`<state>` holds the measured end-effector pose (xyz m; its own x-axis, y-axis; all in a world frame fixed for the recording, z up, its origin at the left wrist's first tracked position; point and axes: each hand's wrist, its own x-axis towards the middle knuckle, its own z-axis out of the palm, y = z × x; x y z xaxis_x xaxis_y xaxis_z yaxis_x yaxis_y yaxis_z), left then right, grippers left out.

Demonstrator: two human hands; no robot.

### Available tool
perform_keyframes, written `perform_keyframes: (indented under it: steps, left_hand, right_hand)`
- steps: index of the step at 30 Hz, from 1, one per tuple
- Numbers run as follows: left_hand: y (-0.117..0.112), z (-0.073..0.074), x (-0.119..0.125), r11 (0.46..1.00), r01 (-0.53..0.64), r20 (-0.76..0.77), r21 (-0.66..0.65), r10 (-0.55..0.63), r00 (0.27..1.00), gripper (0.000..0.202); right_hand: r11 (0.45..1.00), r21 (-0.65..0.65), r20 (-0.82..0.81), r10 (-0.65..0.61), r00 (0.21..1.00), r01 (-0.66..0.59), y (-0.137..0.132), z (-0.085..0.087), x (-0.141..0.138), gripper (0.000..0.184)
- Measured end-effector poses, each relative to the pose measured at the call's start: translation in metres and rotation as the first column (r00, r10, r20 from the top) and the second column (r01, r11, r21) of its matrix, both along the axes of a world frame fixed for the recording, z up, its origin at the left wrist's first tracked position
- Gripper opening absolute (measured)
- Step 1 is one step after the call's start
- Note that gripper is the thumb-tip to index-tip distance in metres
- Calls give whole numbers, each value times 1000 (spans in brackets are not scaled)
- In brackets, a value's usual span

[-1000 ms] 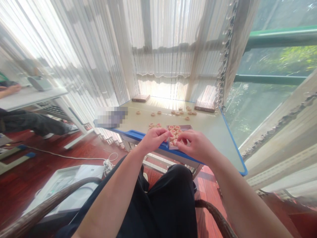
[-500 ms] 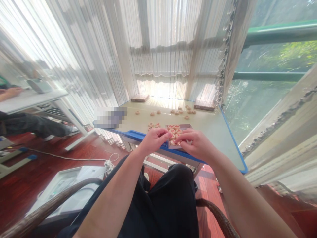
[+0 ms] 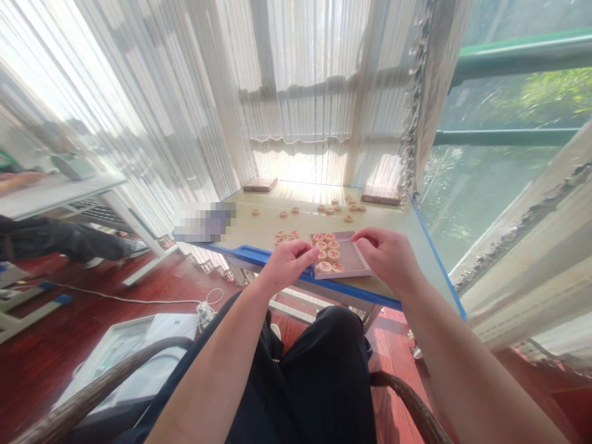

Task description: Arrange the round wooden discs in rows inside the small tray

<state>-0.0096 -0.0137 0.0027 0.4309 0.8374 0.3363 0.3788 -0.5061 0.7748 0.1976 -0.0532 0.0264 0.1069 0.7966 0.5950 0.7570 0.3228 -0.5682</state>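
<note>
A shallow pale box lies at the table's near edge. Several round Chinese chess pieces with red characters fill its left part, while bare bottom shows on the right. My left hand is at the box's left rim, thumb and fingers pressed together beside a piece; what they hold, if anything, is hidden. Over the right rim is my right hand, fingers bent with the tips apart and no piece visible in them. Just left of the box, more chess pieces stand close together, partly behind my left hand.
Loose chess pieces are scattered over the back of the blue-edged table. Flat brown boxes stand at the back left and back right. Curtains hang behind. Another person's leg shows far left.
My right hand has moved right, off the pieces in the box to its right rim, uncovering the near row. My left hand has hardly moved. The view has shifted slightly.
</note>
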Motion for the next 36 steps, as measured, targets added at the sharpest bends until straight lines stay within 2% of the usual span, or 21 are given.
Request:
perform_keyframes:
  steps: [3, 6, 10, 13, 15, 16, 17, 18, 20, 21, 22, 23, 25, 27, 33, 36]
  left_hand:
    - [-1, 1, -1, 1000, 21, -50, 20, -20, 999, 40]
    - [-2, 2, -3, 995, 103, -129, -1, -103, 986, 49]
    - [-4, 2, -6, 981, 195, -218, 9, -188, 958, 53]
    - [-2, 2, -7, 982, 187, -167, -11, -187, 968, 49]
    - [2, 2, -6, 992, 125, -79, -17, -126, 989, 44]
    - [5, 2, -6, 998, 53, -38, 13, -53, 998, 40]
    - [8, 2, -5, 995, -60, -5, 76, 61, 998, 35]
    - [12, 1, -4, 966, -200, 14, 165, 200, 980, 29]
    - [20, 0, -3, 820, -436, -14, 370, 474, 880, 23]
    - [24, -1, -1, 749, -485, -65, 453, 570, 819, 24]
    - [27, -2, 0, 713, -487, -141, 505, 625, 768, 25]
    - [29, -3, 0, 714, -465, -232, 524, 644, 729, 26]
    - [32, -4, 2, 761, -429, -379, 487, 626, 681, 28]
    - [34, -4, 3, 791, -422, -438, 443, 602, 668, 29]
    - [42, 1, 3, 825, -407, -423, 393, 555, 716, 20]
    - [41, 3, 4, 816, -428, -292, 388, 549, 783, 15]
  right_hand:
    - [997, -57, 83, -48, 995, 53, 6, -5, 4, 20]
    - [996, -58, 120, -66, 991, 74, 8, -8, 5, 20]
    - [995, -88, 86, -48, 995, 56, 6, -7, 5, 20]
    - [988, -152, 10, -27, 1000, 28, 1, -4, 2, 20]
    - [986, -164, -22, -15, 1000, 11, -2, -2, -1, 20]
    - [987, -159, -28, -14, 1000, 10, -3, -2, -1, 20]
    - [988, -154, -30, -17, 999, 12, -3, -2, -2, 21]
    - [988, -152, -35, -21, 999, 16, -3, -2, -2, 21]
    - [986, -166, -54, -35, 998, 25, -2, -3, -1, 21]
    - [984, -175, -63, -43, 997, 31, -1, -4, -1, 22]
    - [982, -183, -67, -52, 996, 39, 0, -4, 0, 22]
    - [981, -190, -66, -60, 996, 46, 0, -5, 0, 22]
    - [978, -201, -62, -67, 996, 53, 1, -5, -1, 21]
    - [977, -209, -58, -66, 996, 52, 2, -4, -2, 22]
    - [970, -231, -41, -88, 995, 76, 2, -4, -1, 22]
    - [966, -241, -49, -109, 993, 94, 1, -4, 1, 22]
